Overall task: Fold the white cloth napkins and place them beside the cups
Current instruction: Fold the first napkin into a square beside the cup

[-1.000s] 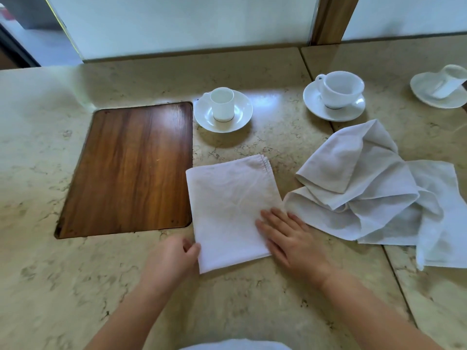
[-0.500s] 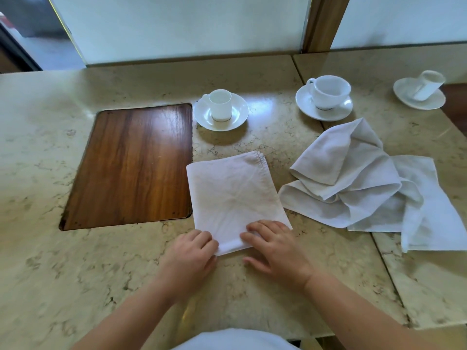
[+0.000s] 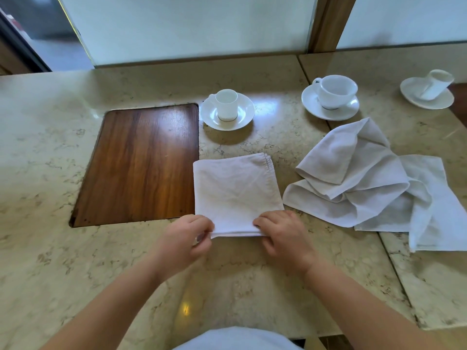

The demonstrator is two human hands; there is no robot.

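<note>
White cotton-like cloth, folded into a flat rectangle, is what I have in front of me: the folded white cloth napkin [image 3: 236, 193] lies on the beige marbled stone countertop [image 3: 50, 248], its left edge just beside the dark brown wooden inset panel [image 3: 141, 165]. I see my left hand [image 3: 185, 239] pinching the napkin's near left corner, fingers curled over the top layers and thumb tucked below. My right hand [image 3: 284, 236] grips the near right corner in much the same way, fingers bent down over the cloth edge. The near edge looks slightly raised off the stone between the two hands, with several layers showing there.

Beyond the napkin stands a small straight-sided white cup [image 3: 226, 104] upright on a round white saucer [image 3: 243, 117]; napkin and saucer are apart, with bare stone between them. Farther right, a wider rounded white teacup [image 3: 336, 90] sits on its own white saucer [image 3: 313, 107]. At the far right a third white cup [image 3: 438, 84] leans tilted on a white saucer [image 3: 414, 97].

Right of the folded napkin, a crumpled pile of white cloth napkins [image 3: 366, 183] is heaped across the seam between two stone slabs, near the folded one but not touching it as far as I can tell. Behind the counter runs a pale frosted panel [image 3: 189, 26] with a wooden post [image 3: 328, 21].
</note>
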